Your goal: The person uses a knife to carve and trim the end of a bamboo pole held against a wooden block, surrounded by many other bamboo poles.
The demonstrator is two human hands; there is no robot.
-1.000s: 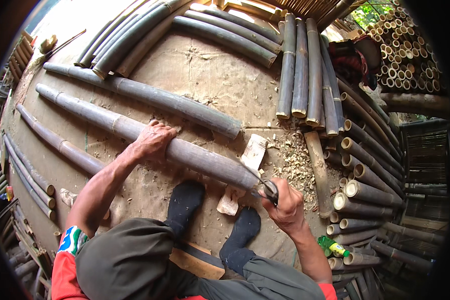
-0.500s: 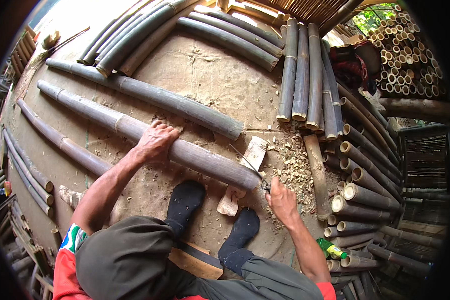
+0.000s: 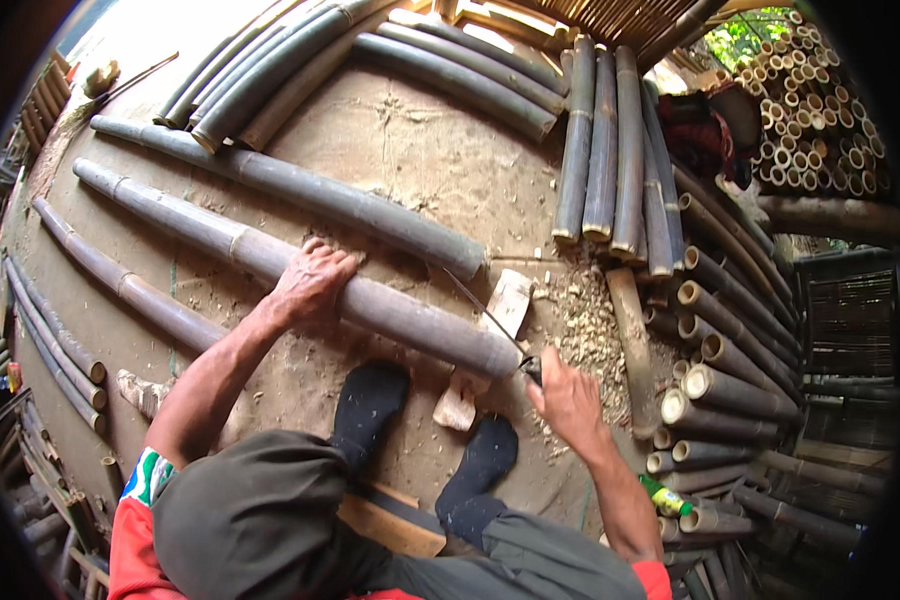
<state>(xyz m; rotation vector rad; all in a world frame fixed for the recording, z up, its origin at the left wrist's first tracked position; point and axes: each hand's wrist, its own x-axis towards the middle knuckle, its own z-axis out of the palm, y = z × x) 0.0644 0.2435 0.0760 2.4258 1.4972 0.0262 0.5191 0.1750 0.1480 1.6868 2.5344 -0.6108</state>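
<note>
A long grey-brown bamboo pole (image 3: pixel 400 312) slants across the ground in front of me. My left hand (image 3: pixel 315 282) lies over it, fingers wrapped round its upper side. Near the pole's right end, my right hand (image 3: pixel 568 395) grips the dark handle of a long thin-bladed tool (image 3: pixel 485 313). Its blade runs away from me past the pole's far side, close to the cut end. Whether it is a saw or a knife I cannot tell. The pole's end rests by a pale wooden block (image 3: pixel 456 402), and another pale wood piece (image 3: pixel 510 298) lies beyond it.
Another bamboo pole (image 3: pixel 300 190) lies just beyond, and a thinner one (image 3: pixel 120 280) at left. Stacked bamboo (image 3: pixel 725 385) lines the right side, with a green bottle (image 3: pixel 665 495). Wood chips (image 3: pixel 595 330) litter the ground. My socked feet (image 3: pixel 370 405) are near the pole.
My right hand has shifted slightly away from me, and more of the blade shows past the pole's far side. My left hand and the pole have stayed in place.
</note>
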